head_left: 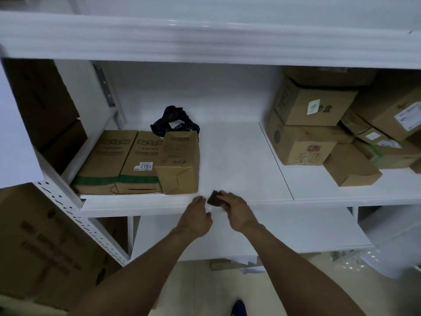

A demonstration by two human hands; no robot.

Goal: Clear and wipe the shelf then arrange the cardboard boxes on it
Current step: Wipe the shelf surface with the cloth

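The white shelf [237, 156] runs across the middle of the view. My right hand [237, 213] holds a small dark brown cloth [213, 198] at the shelf's front edge. My left hand [196, 221] hovers just left of the cloth with fingers apart, holding nothing. Three brown paper-wrapped packages [136, 163] lie side by side on the left part of the shelf. A crumpled black plastic bag [175, 120] sits behind them. Stacked cardboard boxes [312, 124] fill the shelf's right part.
An upper shelf [205, 39] overhangs close above. A lower white shelf board [284, 231] juts out below my hands. Large cardboard boxes stand at the left [43, 245] beside the perforated upright [84, 224]. More boxes sit in the left bay [41, 103].
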